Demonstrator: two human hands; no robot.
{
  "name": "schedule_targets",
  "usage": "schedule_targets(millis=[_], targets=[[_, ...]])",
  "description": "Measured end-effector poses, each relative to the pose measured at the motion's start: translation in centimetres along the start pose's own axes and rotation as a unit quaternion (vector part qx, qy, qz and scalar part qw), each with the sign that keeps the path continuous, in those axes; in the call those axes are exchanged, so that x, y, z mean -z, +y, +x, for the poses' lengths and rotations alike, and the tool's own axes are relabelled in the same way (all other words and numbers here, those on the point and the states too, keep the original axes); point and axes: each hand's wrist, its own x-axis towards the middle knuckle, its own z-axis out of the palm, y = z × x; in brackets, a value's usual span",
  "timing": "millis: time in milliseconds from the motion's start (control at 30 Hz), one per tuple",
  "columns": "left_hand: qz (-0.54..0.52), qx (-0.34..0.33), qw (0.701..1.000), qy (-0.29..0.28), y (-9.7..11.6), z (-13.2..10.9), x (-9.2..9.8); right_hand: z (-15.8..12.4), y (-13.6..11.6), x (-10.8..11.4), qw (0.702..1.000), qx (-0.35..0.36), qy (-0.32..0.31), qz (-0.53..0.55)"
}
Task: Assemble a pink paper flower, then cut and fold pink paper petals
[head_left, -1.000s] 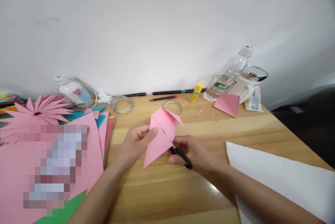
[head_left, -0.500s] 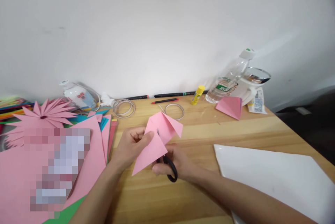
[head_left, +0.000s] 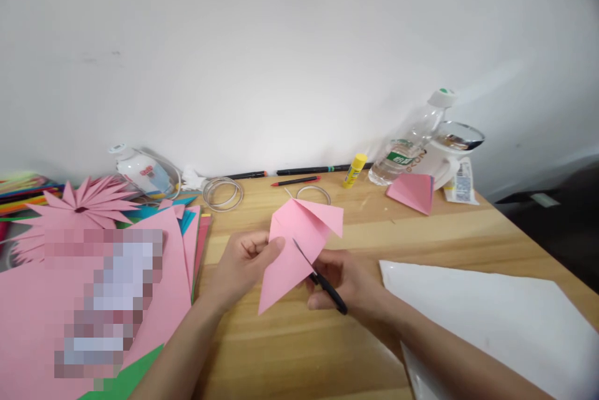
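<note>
White wall (head_left: 299, 63) across the upper frame; light wooden table (head_left: 262, 356) below it. Pink sheet (head_left: 286, 275) at the centre of the frame, creased, a flap jutting toward its upper right, seemingly clear of the table. My left hand (head_left: 246, 266), just left of centre, pinches its left edge: thumb on the near face, fingers curled behind. My right hand (head_left: 349, 281), right of centre, is closed on the black handle of the scissors (head_left: 331, 295); I cannot tell how the fingers sit in the loops. One blade lies across the near face, tip pointing up and left; the other is hidden, so its spread is unknown.

Handling (estimate): sheet very light, crisp along the creases, floppy at the loose corners, little slip under a dry thumb, easily torn or crumpled by a hard pull. Best hold: flat pinch at the left edge beside the crease, thumb off the blade's line. Scissors rigid, heavier; hold by the handle only.

Nearby: glue stick (head_left: 355, 170) right of upper centre; folded pink paper (head_left: 410, 193) farther right; pink paper rosette (head_left: 103, 205) at left.
</note>
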Motion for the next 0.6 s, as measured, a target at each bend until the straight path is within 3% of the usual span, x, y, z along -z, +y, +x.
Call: schedule_targets(millis=[200,600], targets=[[0.013,0.014,1.000,-0.007,-0.6,0.2,-0.5,-0.2,1.1,0.0,0.997,0.002,-0.030,0.066],[-0.007,0.037,0.999,0.002,-0.7,0.5,-0.8,0.0,1.6,0.2,0.992,-0.018,-0.008,0.122]])
